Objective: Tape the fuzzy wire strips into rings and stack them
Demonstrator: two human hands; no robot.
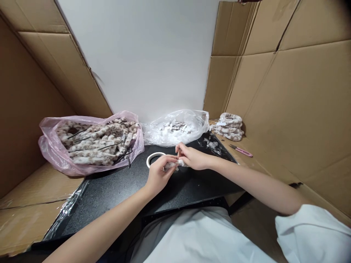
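Between my two hands is a small fluffy white-and-brown plush piece (182, 163), held just above the black tabletop. My left hand (161, 171) is closed on its left part, thumb and fingers pinching it. At its other end my right hand (194, 157) pinches with bent fingers, which partly hide what they grip. A white roll of tape (148, 159) lies on the table just behind my left hand, partly covered by it.
A pink bag (51, 140) full of fluffy spotted strips with dark cords stands left. A clear plastic bag (156, 135) holds small white and dark pieces. To the right lie a bundle of plush loops (230, 128), pink thread snips (242, 150) and loose fluff (214, 145). Cardboard walls (301, 98) flank the table.
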